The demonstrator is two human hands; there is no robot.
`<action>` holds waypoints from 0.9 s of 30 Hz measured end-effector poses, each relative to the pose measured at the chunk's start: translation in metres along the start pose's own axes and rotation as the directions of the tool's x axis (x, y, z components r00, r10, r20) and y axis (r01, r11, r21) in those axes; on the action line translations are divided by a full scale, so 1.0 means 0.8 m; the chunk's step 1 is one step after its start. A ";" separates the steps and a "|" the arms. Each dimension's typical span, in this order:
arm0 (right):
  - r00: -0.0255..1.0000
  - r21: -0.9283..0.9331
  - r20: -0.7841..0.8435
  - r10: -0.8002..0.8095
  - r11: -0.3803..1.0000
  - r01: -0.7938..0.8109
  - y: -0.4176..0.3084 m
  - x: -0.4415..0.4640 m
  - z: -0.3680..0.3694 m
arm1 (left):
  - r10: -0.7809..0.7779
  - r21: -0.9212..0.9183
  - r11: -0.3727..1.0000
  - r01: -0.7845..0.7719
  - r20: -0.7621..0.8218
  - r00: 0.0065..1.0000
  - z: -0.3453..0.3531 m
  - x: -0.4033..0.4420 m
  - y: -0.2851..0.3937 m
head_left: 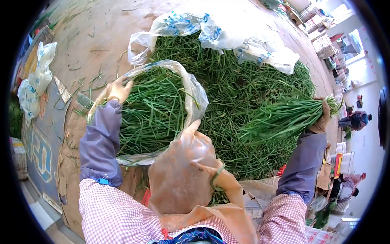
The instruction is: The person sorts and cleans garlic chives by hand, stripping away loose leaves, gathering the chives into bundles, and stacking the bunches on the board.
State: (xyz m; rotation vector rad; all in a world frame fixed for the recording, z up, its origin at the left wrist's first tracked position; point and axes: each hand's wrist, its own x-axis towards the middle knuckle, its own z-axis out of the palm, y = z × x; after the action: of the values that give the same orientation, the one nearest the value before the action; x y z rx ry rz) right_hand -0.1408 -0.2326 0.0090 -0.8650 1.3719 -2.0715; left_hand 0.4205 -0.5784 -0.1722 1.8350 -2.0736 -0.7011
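A clear plastic bag [196, 99] stands open in front of me, filled with long green stalks [152, 110]. At its left rim is my left hand [120, 90], in a pale glove, with thumb and fingers closed on the plastic edge. Out to the right, my right hand [321, 118], in a brownish glove, is wrapped round a bundle of green stalks [288, 118]; the pale ends point right and the leafy ends hang left over a large heap of loose greens [227, 93]. A tan apron [183, 175] lies against the near side of the bag.
White plastic with blue print [183, 23] covers the heap's far edge. Another crumpled bag [35, 87] lies at the left beside a blue-grey printed sheet [42, 154]. Two people [355, 120] [345, 188] are far off at the right, near stacked goods [325, 46].
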 end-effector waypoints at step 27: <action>0.921 0.816 0.384 -0.065 0.490 -0.306 0.094 -0.268 0.045 | 0.813 -0.374 0.526 -0.764 0.484 0.324 -0.160 -0.344 0.290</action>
State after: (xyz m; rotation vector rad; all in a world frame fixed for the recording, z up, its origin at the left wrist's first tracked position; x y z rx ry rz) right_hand 0.0345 -0.1304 -0.0995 -0.5931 0.0488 -1.9599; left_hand 0.3315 -0.3126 0.0873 0.2614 -2.8671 -1.1125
